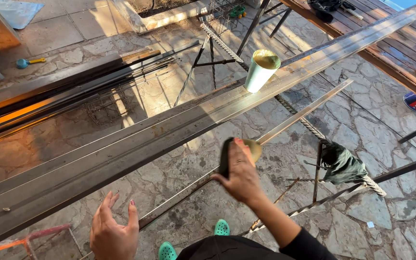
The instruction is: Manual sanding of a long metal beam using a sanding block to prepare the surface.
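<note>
My right hand point(240, 175) grips a paintbrush point(239, 151) with a dark handle and olive-wet bristles, held over a thin metal strip point(309, 108) that runs diagonally. My left hand point(114, 231) hovers with fingers apart just below a wide steel bar point(136, 144), holding nothing. A pale green can point(261, 71) of olive paint stands on that bar, farther up to the right.
More steel bars and rods point(68, 94) lie on the stone paving at left. A wooden table point(391, 53) crosses the top right. A dark green rag point(343, 163) hangs on a rebar stand. My green shoes point(167, 250) show at the bottom.
</note>
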